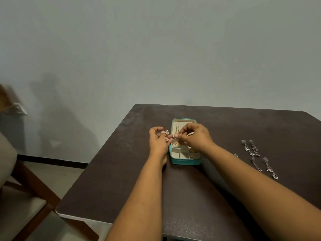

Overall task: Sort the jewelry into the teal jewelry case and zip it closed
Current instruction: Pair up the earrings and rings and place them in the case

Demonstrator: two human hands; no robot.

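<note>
The teal jewelry case (185,161) lies open on the dark table (225,197), its cream compartments showing. Just left of the case, my left hand (159,143) pinches a gold filigree leaf earring (166,133). My right hand (194,136) hovers over the middle of the case and pinches another gold leaf piece (190,133), its fingertips meeting those of the left hand. More gold leaf pieces (177,144) lie inside the case beneath the hands. Several silver dangling earrings (253,150) are spread on the table to the right.
A wooden chair with a beige cushion (20,197) stands left of the table. The grey wall (156,49) runs close behind the table's far edge. The table's left front corner (60,210) is near my left forearm.
</note>
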